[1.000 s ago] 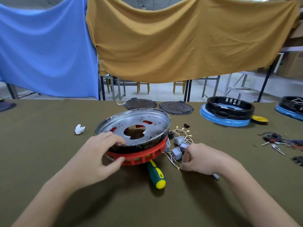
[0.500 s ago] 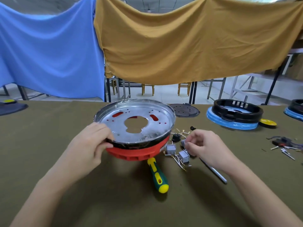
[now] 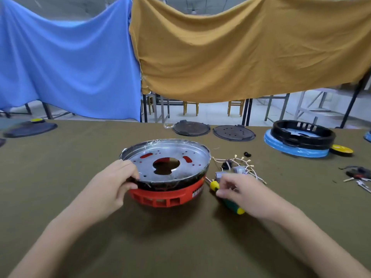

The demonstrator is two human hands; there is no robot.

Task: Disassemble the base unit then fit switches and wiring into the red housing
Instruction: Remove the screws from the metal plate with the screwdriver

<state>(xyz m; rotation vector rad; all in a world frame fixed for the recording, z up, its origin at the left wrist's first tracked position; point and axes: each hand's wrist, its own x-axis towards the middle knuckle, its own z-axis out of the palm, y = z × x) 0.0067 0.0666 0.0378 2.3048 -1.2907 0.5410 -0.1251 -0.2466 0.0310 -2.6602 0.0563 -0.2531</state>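
Note:
The red housing [image 3: 166, 195] sits mid-table with a shiny metal plate [image 3: 166, 157] on top, tilted slightly toward me. My left hand [image 3: 112, 185] grips the left rim of plate and housing. Right of the housing lies a bundle of grey switches and wiring [image 3: 240, 169] with bare metal terminals. My right hand [image 3: 243, 193] is just in front of that bundle, fingers curled around the green and yellow screwdriver [image 3: 230, 205], whose handle ends stick out on both sides of the hand.
Two dark round covers [image 3: 190, 128] [image 3: 233, 133] lie at the table's far edge. A black ring on a blue base [image 3: 301, 137] and a yellow disc [image 3: 341, 150] sit far right, loose screws and parts [image 3: 359, 177] nearer. A small black piece [image 3: 247, 154] lies behind the wiring.
My right hand left the switches and closed on the screwdriver, which shifted right from under the housing's front edge. My left hand kept its grip on the rim; the housing sits flatter.

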